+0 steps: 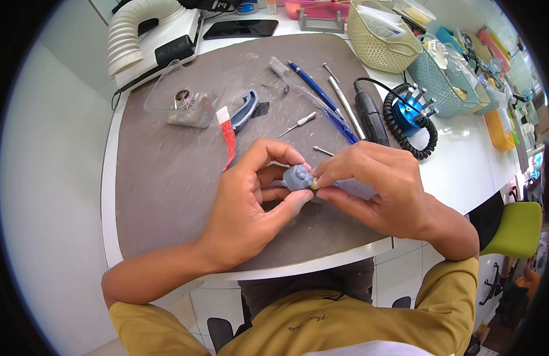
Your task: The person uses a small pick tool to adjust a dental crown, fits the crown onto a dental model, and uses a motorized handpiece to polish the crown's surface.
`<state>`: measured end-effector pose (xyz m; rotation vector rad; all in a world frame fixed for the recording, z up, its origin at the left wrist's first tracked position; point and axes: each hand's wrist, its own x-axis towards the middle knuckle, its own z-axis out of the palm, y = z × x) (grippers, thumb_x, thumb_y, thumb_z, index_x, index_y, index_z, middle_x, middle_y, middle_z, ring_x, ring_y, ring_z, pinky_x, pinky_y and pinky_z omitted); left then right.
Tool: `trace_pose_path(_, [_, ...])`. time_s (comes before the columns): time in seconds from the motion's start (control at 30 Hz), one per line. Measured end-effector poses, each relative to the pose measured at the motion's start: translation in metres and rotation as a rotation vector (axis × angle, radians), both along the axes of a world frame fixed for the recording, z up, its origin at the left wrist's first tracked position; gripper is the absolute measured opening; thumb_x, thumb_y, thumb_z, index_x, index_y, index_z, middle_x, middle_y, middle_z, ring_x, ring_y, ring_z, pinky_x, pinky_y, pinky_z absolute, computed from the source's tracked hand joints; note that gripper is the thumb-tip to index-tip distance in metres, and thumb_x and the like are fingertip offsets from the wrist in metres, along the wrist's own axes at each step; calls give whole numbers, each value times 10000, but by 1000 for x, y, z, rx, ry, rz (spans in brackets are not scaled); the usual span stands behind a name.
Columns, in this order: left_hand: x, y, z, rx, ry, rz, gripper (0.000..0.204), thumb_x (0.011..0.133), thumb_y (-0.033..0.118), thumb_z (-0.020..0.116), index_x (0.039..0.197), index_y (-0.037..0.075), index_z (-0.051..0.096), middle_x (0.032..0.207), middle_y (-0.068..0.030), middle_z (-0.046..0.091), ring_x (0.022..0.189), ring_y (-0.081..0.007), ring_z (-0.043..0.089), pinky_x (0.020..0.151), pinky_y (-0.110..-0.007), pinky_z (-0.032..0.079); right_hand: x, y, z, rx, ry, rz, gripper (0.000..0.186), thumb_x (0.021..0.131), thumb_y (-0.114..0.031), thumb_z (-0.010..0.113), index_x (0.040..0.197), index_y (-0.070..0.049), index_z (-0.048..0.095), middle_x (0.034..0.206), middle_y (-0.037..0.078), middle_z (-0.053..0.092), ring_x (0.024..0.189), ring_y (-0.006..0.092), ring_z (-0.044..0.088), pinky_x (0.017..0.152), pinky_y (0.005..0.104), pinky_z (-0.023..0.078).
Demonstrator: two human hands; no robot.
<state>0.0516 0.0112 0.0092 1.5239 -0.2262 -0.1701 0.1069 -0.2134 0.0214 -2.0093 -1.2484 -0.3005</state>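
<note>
My left hand (250, 207) grips a small blue-grey moulded model (297, 176) between thumb and curled fingers. My right hand (375, 190) pinches a small cream piece (315, 183) against that model's right side. Another light blue-grey piece (345, 186) shows behind the right fingers, partly hidden. Just beyond my hands lie a short metal tool (323, 151) and a small screwdriver (297, 124). A blue curved tray (244, 110) and a red paper strip (228, 137) are to the upper left.
A clear box (191, 118), blue pens (307, 80), a black handpiece (372, 121) with coiled cord and blue stand (408, 113) ring the work mat (155, 190). Behind are a white hose unit (141, 71), a phone (241, 28) and baskets (378, 44). A green chair (512, 228) stands right.
</note>
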Motion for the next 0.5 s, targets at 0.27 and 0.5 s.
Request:
trace_pose_path(0.27, [2,14,4,567,-526,65,408,809,16,809,1181,45,646,1036,-59,701,986,-170,665,822,-314,523,30,0,24,112,-90,-212,125,881,-83,755,973,-9,712,917,138,733,807,296,720,723,362,569])
trace_pose_path(0.5, [12,29,-7,656,-572,-42,333,803,30,798,1107,9,666,1024,-114,703,956,-277,667,863,-347,510,70,48,13,-317,-187,-158,155,924,-161,677,941,-11,711,970,166,718,874,377,702,780,484,549])
